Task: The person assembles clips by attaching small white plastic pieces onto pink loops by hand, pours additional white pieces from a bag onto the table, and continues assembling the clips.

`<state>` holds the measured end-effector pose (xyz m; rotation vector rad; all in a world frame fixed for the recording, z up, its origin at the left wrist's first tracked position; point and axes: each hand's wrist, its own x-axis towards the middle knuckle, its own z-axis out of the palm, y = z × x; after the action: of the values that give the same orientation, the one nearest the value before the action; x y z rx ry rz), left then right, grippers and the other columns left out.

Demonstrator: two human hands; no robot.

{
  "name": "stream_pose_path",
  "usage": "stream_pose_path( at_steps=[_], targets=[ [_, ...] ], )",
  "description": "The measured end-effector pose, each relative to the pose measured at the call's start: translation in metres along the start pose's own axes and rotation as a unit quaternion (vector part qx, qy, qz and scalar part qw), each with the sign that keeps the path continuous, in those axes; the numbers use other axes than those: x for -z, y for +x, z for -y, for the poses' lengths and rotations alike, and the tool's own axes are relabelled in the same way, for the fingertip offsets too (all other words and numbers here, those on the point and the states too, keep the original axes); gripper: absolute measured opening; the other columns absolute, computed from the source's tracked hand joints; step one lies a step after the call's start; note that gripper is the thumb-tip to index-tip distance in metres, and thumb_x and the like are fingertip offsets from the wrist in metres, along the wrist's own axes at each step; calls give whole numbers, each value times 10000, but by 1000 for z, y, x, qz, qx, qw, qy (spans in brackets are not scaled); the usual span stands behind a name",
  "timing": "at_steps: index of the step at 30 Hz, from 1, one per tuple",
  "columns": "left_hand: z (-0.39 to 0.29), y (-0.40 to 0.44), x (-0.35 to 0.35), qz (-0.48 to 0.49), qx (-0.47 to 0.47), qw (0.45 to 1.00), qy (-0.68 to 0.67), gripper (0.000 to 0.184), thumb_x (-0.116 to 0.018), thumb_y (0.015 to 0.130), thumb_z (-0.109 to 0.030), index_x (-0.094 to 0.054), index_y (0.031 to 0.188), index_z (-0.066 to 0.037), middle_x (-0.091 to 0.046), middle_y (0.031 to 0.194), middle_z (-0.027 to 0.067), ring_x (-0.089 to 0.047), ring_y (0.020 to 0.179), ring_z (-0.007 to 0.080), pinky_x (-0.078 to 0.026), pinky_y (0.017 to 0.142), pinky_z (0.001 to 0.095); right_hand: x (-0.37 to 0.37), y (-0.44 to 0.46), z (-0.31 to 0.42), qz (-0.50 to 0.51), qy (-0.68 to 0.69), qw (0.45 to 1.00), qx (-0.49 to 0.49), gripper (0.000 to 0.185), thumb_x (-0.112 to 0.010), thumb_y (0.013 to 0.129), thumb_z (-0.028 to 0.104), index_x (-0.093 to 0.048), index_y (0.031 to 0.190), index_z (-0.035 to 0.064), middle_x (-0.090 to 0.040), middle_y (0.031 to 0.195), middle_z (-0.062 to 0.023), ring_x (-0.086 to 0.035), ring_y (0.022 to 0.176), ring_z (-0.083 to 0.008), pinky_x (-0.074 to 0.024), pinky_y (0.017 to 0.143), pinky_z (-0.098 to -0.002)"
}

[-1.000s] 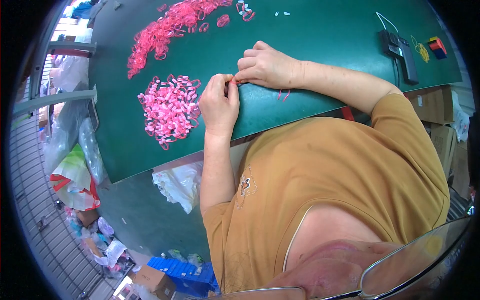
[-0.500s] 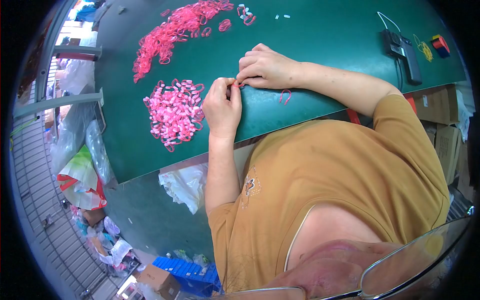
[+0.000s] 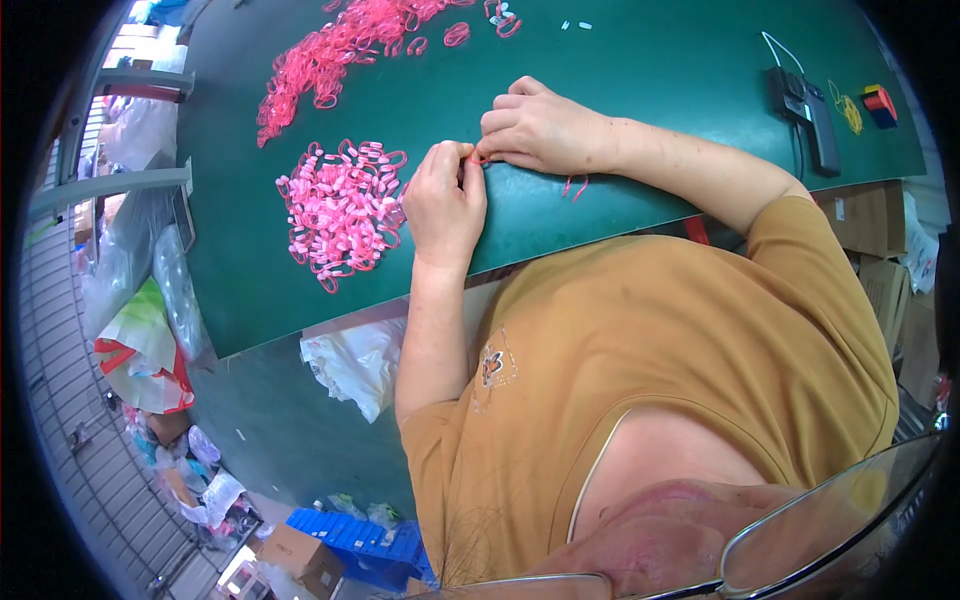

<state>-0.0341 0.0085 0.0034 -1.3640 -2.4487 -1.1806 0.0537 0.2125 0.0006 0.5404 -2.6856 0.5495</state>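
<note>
Pink band held over the counter, pinched between left hand and right hand, both narrowed, presumably to steady so small a piece; mostly hidden. Pink-and-white pile lies just beside the left hand, probably for easy reach.

Mustard-brown shirt across my remote view, short loose sleeves, pale piping edging the neckline, small flower embroidery inside a dotted outline at left, thin-rimmed glasses nearest me, bare left hand, bare right hand farther off.
</note>
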Motion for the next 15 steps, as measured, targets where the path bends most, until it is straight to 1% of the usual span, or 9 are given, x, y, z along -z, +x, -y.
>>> stream_pose_path(
  at_steps=[1, 2, 4, 5, 7, 11, 13, 14, 15],
  targets=[
    [1, 0, 0, -2, -6, 1000, -1, 74, -744, 949, -53, -671, 963, -57, -703, 854, 106, -688, 701, 294, -544, 635, 425, -1, -1, 2, -11, -34, 999, 2, 151, -723, 1003, 249, -787, 1120, 178, -660, 999, 30, -630, 1006, -181, -441, 1019, -412],
    [1, 0, -1, -3, -12, 1000, -2, 75, -744, 948, -52, -671, 963, -57, -702, 856, 106, -688, 704, 294, -545, 636, 427, -2, -1, 3, -11, -34, 999, 2, 151, -723, 1003, 249, -787, 1120, 178, -660, 999, 30, -630, 1006, -181, -441, 1019, -412],
    [2, -1, -1, -3, -13, 1000, 0, 77, -745, 946, -50, -671, 963, -56, -700, 858, 108, -687, 704, 294, -545, 635, 426, -3, -2, 6, -14, -108, 994, 25, 163, -692, 981, 222, -776, 1116, 187, -630, 968, 35, -619, 1001, -165, -449, 1022, -408],
    [2, -1, -1, -5, -13, 1000, 4, 79, -746, 944, -48, -670, 963, -55, -697, 860, 109, -686, 705, 293, -545, 634, 424, -5, -3, 8, -17, -108, 994, 24, 163, -692, 981, 222, -776, 1116, 187, -630, 968, 35, -619, 1001, -165, -449, 1022, -408],
    [2, -1, -1, -3, -17, 1000, 11, 78, -746, 943, -44, -670, 962, -53, -696, 863, 111, -684, 704, 292, -545, 632, 423, -7, -3, 10, -32, -161, 985, 45, 183, -661, 967, 202, -773, 1111, 191, -610, 951, 37, -613, 1004, -160, -452, 1034, -410],
    [2, -2, -2, -4, -15, 1000, 20, 74, -745, 945, -39, -677, 974, -44, -702, 880, 115, -683, 698, 284, -546, 629, 411, -7, -4, 9, -29, -170, 984, 52, 187, -665, 956, 206, -767, 1113, 191, -612, 949, 35, -615, 1016, -160, -452, 1031, -414],
    [0, -2, -4, -11, -18, 1000, 19, 76, -746, 946, -42, -681, 984, -42, -701, 878, 117, -683, 692, 280, -548, 631, 404, -10, -5, 5, -26, -109, 993, 25, 206, -677, 989, 232, -768, 1169, 192, -625, 964, 19, -618, 1028, -175, -451, 1021, -415],
    [-1, -2, -3, -14, -15, 1000, 14, 79, -748, 947, -44, -684, 994, -39, -699, 877, 119, -683, 687, 275, -550, 632, 397, -7, -7, 1, -14, -32, 999, -3, 212, -679, 1012, 252, -768, 1195, 190, -630, 968, 7, -621, 1034, -183, -443, 1025, -416],
    [-3, -1, -2, -2, 11, 1000, 23, 83, -752, 964, -43, -686, 1013, -37, -723, 890, 102, -715, 713, 207, -571, 654, 356, -3, -8, -4, -1, 45, 999, -30, 221, -681, 1036, 272, -768, 1220, 188, -634, 972, -5, -624, 1040, -192, -434, 1030, -417]
  ],
)
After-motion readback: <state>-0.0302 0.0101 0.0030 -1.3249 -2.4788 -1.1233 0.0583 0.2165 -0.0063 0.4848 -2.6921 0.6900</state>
